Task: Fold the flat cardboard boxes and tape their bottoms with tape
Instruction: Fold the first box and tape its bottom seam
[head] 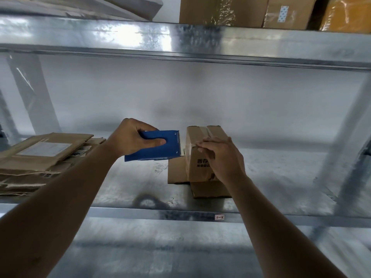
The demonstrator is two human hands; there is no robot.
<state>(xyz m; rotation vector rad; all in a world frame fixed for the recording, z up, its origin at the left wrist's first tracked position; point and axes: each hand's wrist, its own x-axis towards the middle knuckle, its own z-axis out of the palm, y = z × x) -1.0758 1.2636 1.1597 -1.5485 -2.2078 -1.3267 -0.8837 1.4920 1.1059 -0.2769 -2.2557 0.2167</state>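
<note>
A small folded cardboard box [197,163] stands bottom-up on the metal shelf [271,177], with clear tape running across its top seam. My left hand [130,137] grips a blue tape dispenser [154,149]; its serrated edge touches the box's left side. My right hand [222,157] rests on the box's front, fingers pressing the tape's end down near the upper edge. The box's open flaps [208,189] spread on the shelf beneath it.
A stack of flat cardboard boxes [40,157] lies at the shelf's left. An upper shelf beam [180,41] runs overhead, with taped cartons [241,11] on it. A metal upright [345,137] stands at the right. The shelf's front edge [180,214] carries a small label.
</note>
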